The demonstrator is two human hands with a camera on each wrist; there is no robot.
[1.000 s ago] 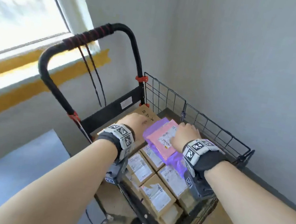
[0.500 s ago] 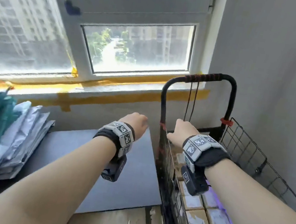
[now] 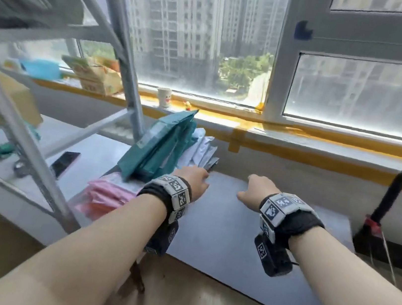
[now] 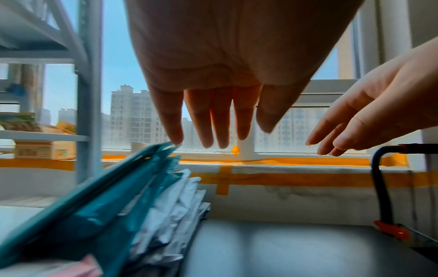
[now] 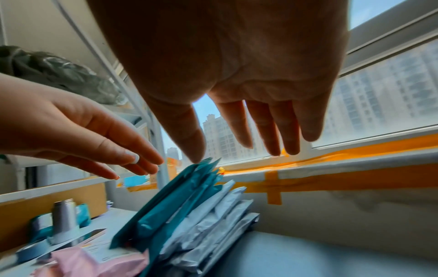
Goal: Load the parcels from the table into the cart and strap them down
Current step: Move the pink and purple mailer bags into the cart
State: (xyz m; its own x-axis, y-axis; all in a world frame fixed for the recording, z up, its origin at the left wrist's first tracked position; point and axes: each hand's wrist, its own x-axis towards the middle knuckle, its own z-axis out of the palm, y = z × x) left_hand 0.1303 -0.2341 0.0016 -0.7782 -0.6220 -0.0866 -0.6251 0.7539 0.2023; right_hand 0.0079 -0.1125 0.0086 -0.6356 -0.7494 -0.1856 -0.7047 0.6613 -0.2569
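Parcels on table [image 3: 248, 227], left end: teal mailers [image 3: 159, 143] leaning, white mailers [image 3: 201, 152] behind toward the sill, pink mailers [image 3: 108, 192] in front at the near edge. Left hand [image 3: 191, 181] above the stack's right edge, fingers [image 4: 175, 120] straight and spread, holding nothing. Right hand [image 3: 258, 192] over bare tabletop, likewise spread and empty. Table right of the stack bare up to the cart handle [image 3: 395, 186]; the cart itself is cut off by the frame. Shelf post [image 3: 133, 77] stands close behind the stack. Stack blurred in the wrist views; labels unreadable.
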